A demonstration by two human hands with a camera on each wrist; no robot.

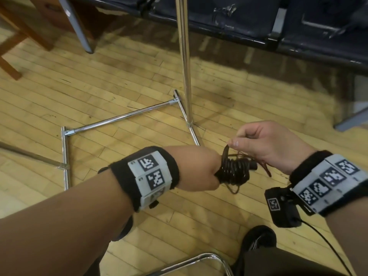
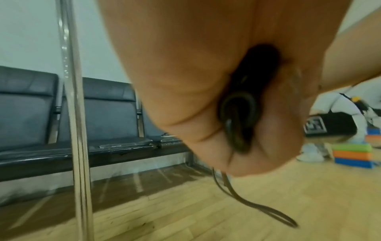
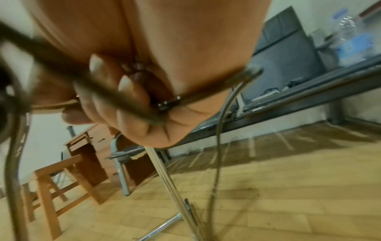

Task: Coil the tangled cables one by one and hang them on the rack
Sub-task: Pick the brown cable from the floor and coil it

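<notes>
A black cable [image 1: 234, 172] is wound into a tight bundle, and my left hand [image 1: 216, 174] grips it in its fist above the floor. The left wrist view shows the coils [image 2: 237, 114] squeezed between curled fingers, with a thin loop [image 2: 257, 205] hanging below. My right hand [image 1: 236, 141] is just right of the bundle and pinches a loose strand of the same cable between thumb and fingers. In the right wrist view that strand [image 3: 128, 97] crosses the fingertips [image 3: 123, 84]. The chrome rack's pole [image 1: 184, 56] rises just beyond both hands, from its base frame [image 1: 123, 116].
A row of black bench seats [image 1: 258, 26] stands behind the rack. Wooden furniture [image 1: 20, 36] stands at the far left. A chrome chair frame [image 1: 199, 259] and my black shoe [image 1: 258, 238] are near me. Coloured blocks [image 2: 352, 154] lie to the right.
</notes>
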